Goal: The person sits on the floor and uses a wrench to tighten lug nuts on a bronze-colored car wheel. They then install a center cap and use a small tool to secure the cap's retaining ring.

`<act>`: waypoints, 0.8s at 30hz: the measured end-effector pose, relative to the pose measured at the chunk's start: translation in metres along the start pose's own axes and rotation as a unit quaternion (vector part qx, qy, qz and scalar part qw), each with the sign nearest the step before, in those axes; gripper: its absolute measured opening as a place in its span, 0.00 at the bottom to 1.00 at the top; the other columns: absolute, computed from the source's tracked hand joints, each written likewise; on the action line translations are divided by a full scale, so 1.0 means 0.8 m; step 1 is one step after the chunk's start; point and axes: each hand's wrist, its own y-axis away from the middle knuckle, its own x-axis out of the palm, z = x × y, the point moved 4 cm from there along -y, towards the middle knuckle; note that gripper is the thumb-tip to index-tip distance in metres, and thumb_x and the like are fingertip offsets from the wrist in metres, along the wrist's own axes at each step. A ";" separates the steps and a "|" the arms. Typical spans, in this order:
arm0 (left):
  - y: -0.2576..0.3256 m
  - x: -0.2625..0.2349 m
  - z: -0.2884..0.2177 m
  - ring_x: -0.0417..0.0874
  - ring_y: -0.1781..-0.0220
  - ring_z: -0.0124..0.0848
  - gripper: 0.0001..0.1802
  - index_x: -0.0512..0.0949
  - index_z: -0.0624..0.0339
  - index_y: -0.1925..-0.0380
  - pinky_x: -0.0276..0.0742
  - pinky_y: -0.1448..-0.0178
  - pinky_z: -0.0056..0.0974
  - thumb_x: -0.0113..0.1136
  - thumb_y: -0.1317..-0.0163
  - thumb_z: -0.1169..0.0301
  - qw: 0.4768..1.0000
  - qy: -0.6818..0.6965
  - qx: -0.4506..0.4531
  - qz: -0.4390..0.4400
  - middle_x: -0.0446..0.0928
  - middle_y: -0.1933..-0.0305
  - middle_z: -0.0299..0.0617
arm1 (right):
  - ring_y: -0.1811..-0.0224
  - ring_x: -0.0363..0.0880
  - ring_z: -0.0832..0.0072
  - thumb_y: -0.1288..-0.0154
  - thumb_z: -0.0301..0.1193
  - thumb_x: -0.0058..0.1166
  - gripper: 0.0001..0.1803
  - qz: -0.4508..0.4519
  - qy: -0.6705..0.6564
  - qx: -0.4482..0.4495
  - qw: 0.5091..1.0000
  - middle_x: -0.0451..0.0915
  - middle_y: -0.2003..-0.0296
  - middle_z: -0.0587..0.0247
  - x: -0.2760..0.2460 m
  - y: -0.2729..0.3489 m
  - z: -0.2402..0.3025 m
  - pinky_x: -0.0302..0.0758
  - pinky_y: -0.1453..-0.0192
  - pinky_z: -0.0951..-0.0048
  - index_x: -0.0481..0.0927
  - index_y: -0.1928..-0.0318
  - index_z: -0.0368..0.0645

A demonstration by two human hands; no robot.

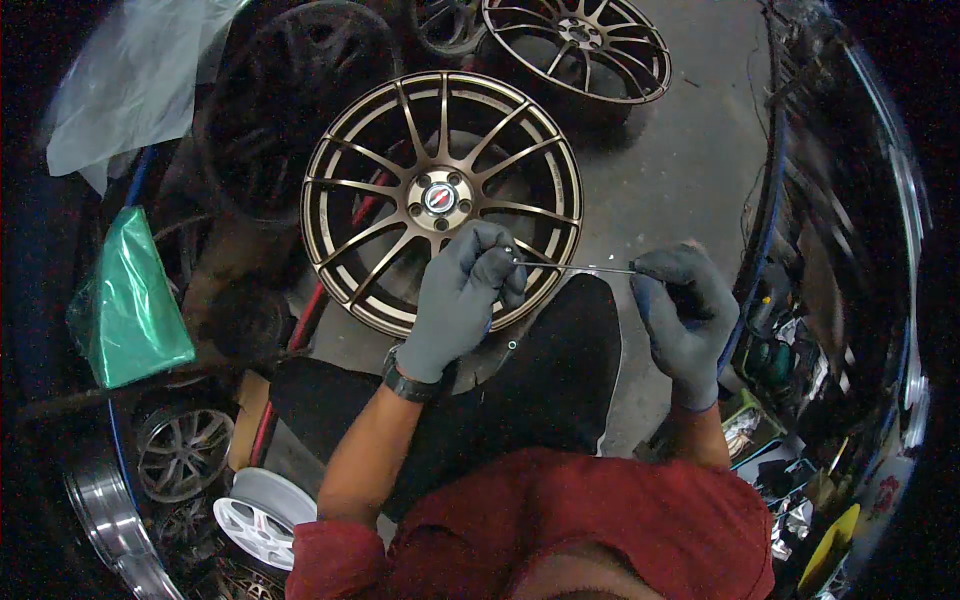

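Note:
My left hand (462, 295), in a grey glove, is closed in a pinch at the left end of a thin metal rod (585, 267). A tiny pale bit shows at its fingertips, too small to name. The rod's right end is pinched between thumb and fingers of my right hand (688, 315), also gloved in grey. The rod lies almost level above my dark-clad leg. Just beyond my left hand is a bronze multi-spoke wheel (440, 198), face up, with a round centre cap. A small pale ring (512, 345) shows over my dark clothing below the left hand.
Another bronze wheel (580, 32) lies at the far right, and a dark wheel (300, 100) stands far left. At left are a green plastic-wrapped thing (140, 310), a white wheel (260, 520) and a grey wheel (185, 453). Clutter with a yellow piece (830, 550) lines the right.

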 end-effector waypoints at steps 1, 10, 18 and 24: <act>0.001 0.000 0.001 0.77 0.67 0.22 0.24 0.73 0.58 0.56 0.77 0.62 0.29 0.56 0.23 0.45 1.000 0.001 -0.001 0.001 0.76 0.67 0.34 | 0.60 0.82 0.71 0.40 0.13 0.61 0.08 -0.009 -0.004 0.013 1.000 0.85 0.62 0.56 -0.001 0.000 0.000 0.76 0.53 0.72 0.84 0.61 0.33; 0.014 0.004 -0.013 0.77 0.69 0.21 0.19 0.73 0.60 0.55 0.76 0.64 0.29 0.53 0.20 0.52 0.997 -0.075 -0.009 -0.018 0.76 0.68 0.34 | 0.63 0.83 0.67 0.43 0.15 0.64 0.10 0.048 0.093 -0.110 0.988 0.85 0.62 0.55 -0.015 -0.003 0.012 0.77 0.57 0.70 0.86 0.60 0.37; 0.016 -0.007 -0.024 0.81 0.69 0.24 0.07 0.74 0.63 0.56 0.78 0.63 0.33 0.54 0.24 0.70 0.968 -0.238 0.076 -0.033 0.79 0.68 0.41 | 0.67 0.83 0.67 0.39 0.25 0.68 0.09 0.063 0.100 -0.073 0.990 0.84 0.65 0.58 -0.015 0.003 0.015 0.77 0.61 0.68 0.89 0.58 0.42; 0.032 -0.017 -0.003 0.79 0.67 0.22 0.14 0.76 0.62 0.55 0.76 0.62 0.31 0.52 0.20 0.62 0.961 -0.262 0.074 -0.054 0.80 0.64 0.38 | 0.60 0.80 0.81 0.31 0.29 0.64 0.10 0.082 -0.107 0.280 0.951 0.86 0.63 0.64 0.019 0.049 -0.028 0.77 0.53 0.76 0.87 0.55 0.35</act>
